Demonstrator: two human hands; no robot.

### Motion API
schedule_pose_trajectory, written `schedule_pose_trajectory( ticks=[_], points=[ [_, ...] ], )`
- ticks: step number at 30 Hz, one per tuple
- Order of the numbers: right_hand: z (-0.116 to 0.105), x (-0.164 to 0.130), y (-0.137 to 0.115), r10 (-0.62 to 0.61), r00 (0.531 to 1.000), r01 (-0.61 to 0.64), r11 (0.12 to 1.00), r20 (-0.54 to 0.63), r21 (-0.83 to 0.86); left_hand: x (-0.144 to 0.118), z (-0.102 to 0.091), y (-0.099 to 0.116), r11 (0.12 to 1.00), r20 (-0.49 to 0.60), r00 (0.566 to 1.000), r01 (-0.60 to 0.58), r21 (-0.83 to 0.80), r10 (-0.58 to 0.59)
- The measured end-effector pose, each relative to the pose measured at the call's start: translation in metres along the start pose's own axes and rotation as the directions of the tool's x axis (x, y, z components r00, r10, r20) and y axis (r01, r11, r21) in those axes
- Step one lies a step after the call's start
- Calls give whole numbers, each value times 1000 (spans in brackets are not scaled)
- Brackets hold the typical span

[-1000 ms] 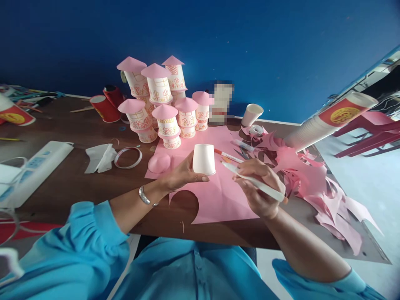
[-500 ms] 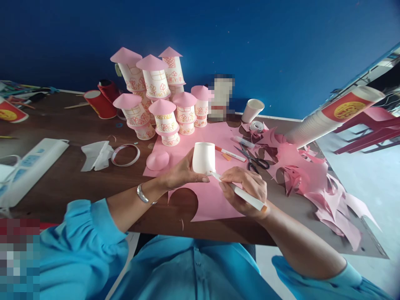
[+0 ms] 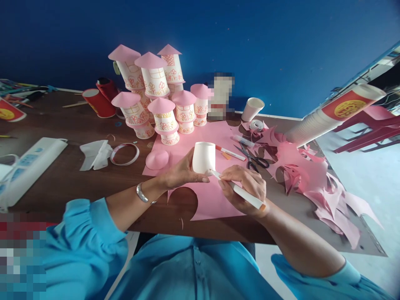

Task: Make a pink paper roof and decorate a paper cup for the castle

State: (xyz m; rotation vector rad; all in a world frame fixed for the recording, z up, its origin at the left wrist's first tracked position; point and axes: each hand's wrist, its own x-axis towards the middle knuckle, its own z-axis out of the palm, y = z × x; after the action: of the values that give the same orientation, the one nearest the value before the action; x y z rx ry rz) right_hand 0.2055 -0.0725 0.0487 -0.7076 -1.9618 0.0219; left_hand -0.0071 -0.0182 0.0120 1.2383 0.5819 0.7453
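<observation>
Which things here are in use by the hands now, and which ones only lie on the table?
In use:
left hand
right hand
plain white paper cup
white marker pen

Lying about:
black scissors
pink paper scraps
tape ring
decorated cup towers

Pixelated beyond reading: a pale block (image 3: 221,96) behind the paper-cup houses (image 3: 156,96), and another patch (image 3: 21,254) at the lower left corner. Hidden by the left hand's (image 3: 183,171) grip: the near side of the white cup (image 3: 204,156). Cut off at the left edge: red cup (image 3: 8,111) and white power strip (image 3: 28,163). Too small to tell: marker's (image 3: 239,191) tip on the cup.
</observation>
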Motion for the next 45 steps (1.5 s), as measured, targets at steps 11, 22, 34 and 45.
schedule_pose_trajectory(
  ticks=[11, 22, 34, 45],
  points=[
    [0, 1, 0, 32, 999, -32, 999, 27, 3, 0, 0, 0, 1000, 1, 1000, -26, -3, 26],
    [-6, 2, -3, 76, 996, -79, 995, 46, 64, 3, 0, 2, 997, -3, 997, -76, -22, 76],
    [-5, -3, 3, 161, 984, -150, 978, -74, 143, 4, -2, 0, 968, 23, 996, -80, -238, 88],
    [0, -3, 1, 93, 996, -92, 991, -5, 93, 2, -3, 5, 998, 53, 999, -1, -61, 4]
  ],
)
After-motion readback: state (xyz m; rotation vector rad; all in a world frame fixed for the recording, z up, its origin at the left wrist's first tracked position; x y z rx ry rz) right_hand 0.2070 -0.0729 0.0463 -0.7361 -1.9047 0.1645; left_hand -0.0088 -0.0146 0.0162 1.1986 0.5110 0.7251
